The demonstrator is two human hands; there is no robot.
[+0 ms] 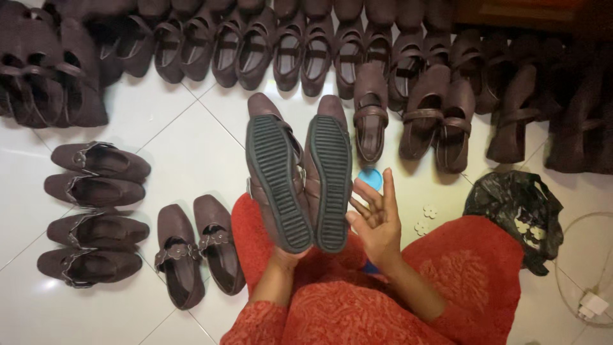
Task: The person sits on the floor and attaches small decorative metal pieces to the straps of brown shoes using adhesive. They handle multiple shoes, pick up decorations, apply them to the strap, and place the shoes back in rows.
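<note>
My left hand (285,254) holds up a pair of brown strap shoes (300,179) by their heels, black ribbed soles facing me, toes pointing away. The hand is mostly hidden behind the heels. My right hand (377,220) is just right of the pair, palm up, fingers spread and holding nothing, its thumb close to the right shoe's heel. Both arms come out of red patterned sleeves above my red-clothed lap (408,294).
Many brown shoes (300,51) stand in rows along the far side of the white tiled floor (191,140). More pairs (96,211) lie at left, one pair (198,249) beside my knee. A blue lid (371,177), small white flower pieces (426,219), a black plastic bag (517,214) and a white cable with plug (590,300) lie at right.
</note>
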